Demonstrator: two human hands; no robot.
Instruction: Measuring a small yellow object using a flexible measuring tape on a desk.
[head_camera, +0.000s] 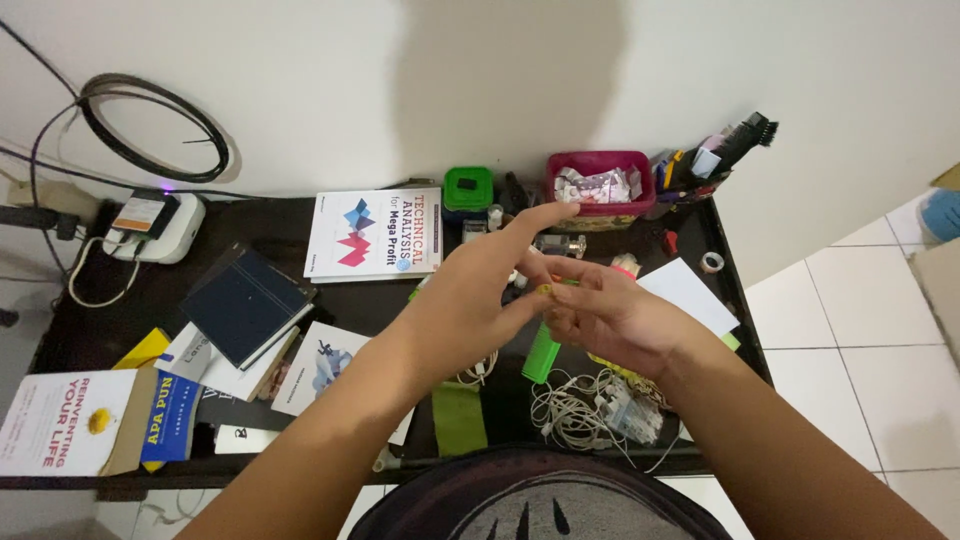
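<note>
A small yellow-green object (546, 289) — too small to identify — is pinched between the fingertips of the left hand (470, 295) and right hand (610, 320), above a cluttered dark desk (360, 300). It is judged light and rigid, best held at its ends. A green bar (541, 355) lies below — beside tangled white cables (580, 410).

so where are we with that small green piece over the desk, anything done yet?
Nothing looks finished. In hand: the left hand and right hand meet above the dark desk, pinching a small yellow-green piece; what it is cannot be told. A green bar lies below them. Left untouched: tangled white cables, books and the red bin.
</note>
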